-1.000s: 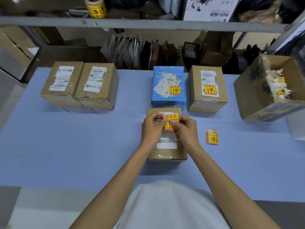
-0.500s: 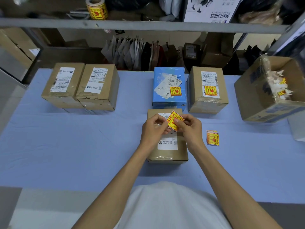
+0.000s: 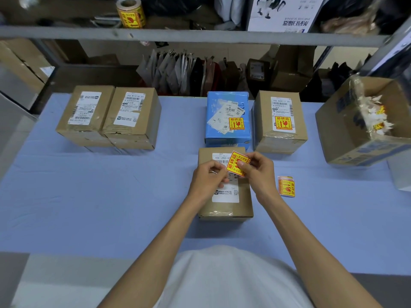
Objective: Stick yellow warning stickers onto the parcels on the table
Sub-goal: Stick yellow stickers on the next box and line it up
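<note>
- My right hand (image 3: 258, 172) pinched the yellow sticker (image 3: 236, 164) by its right edge, with the thumb on the printed face.
- My left hand (image 3: 209, 178) had curled fingertips pinching the sticker's lower-left corner. The hands were close together, just right of frame centre.
- The sticker was tilted and held above the near parcel (image 3: 222, 210), not yet on it. I couldn't tell whether the backing was off.
- My judgement: peel from one corner and keep fingers off the glue. Land one edge on bare label space, clear of the barcode, then smooth flat toward the far edge to avoid creases.
- A spare sticker stack (image 3: 286, 186) lay on the table (image 3: 111, 196), just right of my right hand.
- The blue parcel (image 3: 216, 134) and the brown parcel (image 3: 262, 125), above centre, already carried stickers.
- Two brown parcels (image 3: 84, 116) (image 3: 133, 116) in the upper left, touching each other, showed none and looked to be still to do.
- An open carton (image 3: 347, 130) at the right edge held paper scraps.
</note>
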A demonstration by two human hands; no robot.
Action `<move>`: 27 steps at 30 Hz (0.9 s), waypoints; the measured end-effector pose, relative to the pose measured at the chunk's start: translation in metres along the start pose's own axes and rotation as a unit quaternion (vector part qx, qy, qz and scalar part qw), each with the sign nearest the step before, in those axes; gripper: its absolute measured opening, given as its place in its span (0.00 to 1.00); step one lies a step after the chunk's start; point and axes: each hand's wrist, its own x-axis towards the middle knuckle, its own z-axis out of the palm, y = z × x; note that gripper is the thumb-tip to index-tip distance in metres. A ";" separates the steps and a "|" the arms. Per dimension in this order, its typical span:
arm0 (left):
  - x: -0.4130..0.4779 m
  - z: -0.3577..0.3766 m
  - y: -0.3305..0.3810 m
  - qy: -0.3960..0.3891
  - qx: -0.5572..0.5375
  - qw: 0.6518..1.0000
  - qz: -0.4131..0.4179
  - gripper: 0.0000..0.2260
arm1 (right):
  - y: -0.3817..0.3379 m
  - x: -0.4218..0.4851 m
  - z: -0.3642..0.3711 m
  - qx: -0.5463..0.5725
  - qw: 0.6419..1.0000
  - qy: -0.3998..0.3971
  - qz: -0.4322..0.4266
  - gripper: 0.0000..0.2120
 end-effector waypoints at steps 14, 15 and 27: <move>0.000 0.000 0.001 -0.029 -0.012 0.999 0.005 0.04 | 0.002 0.006 -0.004 -0.013 1.000 0.022 -0.003 0.14; 0.000 0.000 0.002 -0.032 -0.018 0.999 0.009 0.03 | 0.004 0.006 -0.004 -0.043 0.999 0.031 -0.015 0.15; -0.002 0.001 0.004 -0.026 -0.055 0.997 0.038 0.04 | 0.007 0.001 -0.002 -0.097 0.988 -0.072 -0.093 0.03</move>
